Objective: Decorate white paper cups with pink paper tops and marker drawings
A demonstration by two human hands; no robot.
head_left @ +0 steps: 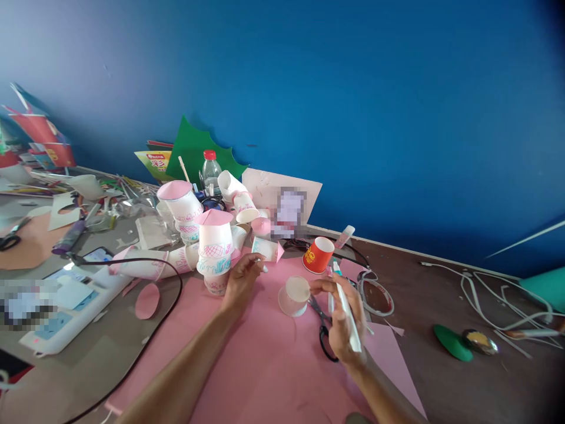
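Observation:
My left hand (pixel 242 278) is closed in a pinch on a small white piece (pixel 263 268) that looks like a marker cap. In my right hand (pixel 344 315) a white marker (pixel 349 318) is gripped, slanting down across the fingers. Between the hands, an upside-down paper cup (pixel 294 296) stands on the pink paper (pixel 260 359); the right fingertips are close to its side, and I cannot tell whether they touch. Partly behind the right hand lie black-handled scissors (pixel 325 338). Left of my left hand rises a stack of decorated cups (pixel 215 250) with a pink cone top.
An orange-red cup (pixel 318 255) and a glue stick (pixel 345 236) stand behind the right hand. More decorated cups (pixel 179 206) and a plastic bottle (pixel 212 171) are at the back. A black cable (pixel 180 288) crosses the left side. White cords (pixel 477 294) lie far right.

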